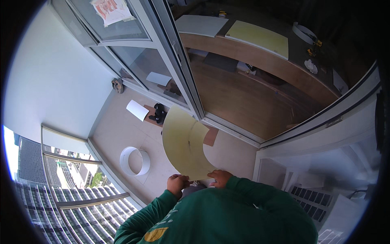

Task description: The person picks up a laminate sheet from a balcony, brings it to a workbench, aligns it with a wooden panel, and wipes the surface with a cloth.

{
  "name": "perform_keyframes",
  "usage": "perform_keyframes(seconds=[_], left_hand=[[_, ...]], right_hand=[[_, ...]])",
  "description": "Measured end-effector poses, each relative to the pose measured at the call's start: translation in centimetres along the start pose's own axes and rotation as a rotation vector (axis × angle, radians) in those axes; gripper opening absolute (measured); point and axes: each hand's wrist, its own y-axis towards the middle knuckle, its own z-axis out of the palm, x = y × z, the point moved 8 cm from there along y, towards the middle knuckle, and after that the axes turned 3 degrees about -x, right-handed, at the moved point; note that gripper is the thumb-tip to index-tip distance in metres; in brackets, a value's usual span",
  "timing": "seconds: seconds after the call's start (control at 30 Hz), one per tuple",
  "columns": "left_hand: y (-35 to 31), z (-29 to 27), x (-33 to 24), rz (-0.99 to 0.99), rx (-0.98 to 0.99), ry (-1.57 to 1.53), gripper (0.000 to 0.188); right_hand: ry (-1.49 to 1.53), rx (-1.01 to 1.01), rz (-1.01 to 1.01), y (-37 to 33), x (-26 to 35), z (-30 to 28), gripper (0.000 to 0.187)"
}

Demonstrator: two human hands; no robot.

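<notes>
A large, pale yellow curved sheet [178, 140], shaped like a wide arc, stretches out in front of me over the balcony floor. At its near end, my left hand [177, 185] pinches the left corner with closed fingers. The right corner of that same edge is gripped by my right hand [220, 177], thumb and fingers closed on it. Between my hands, just below the edge, a small whitish bit shows that I cannot make out. The far end of the sheet reaches toward the door frame and partly covers a brown board [211, 136].
A white ring [135, 161] stands on the floor at left. Beyond it lie a curved white sheet [137, 110], a black object [159, 114] and shoes [117, 85] by the wall. Through the sliding door, a counter holds a yellow panel [260, 38]. An outdoor unit [310, 199] is at right.
</notes>
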Motion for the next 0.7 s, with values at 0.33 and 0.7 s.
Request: perform_keyframes(seconds=[0.33,0.7], left_hand=[[-1.0,13.5,-11.9,0.092,0.706,0.387,0.044],[9.7,14.7,-25.6,0.389,1.088,0.489,0.016]], right_hand=[[-0.113,-0.644,0.281,-4.8,-2.5,-16.8,0.015],[-0.271,-1.004,0.541,-3.8,-3.4,-32.9,0.020]])
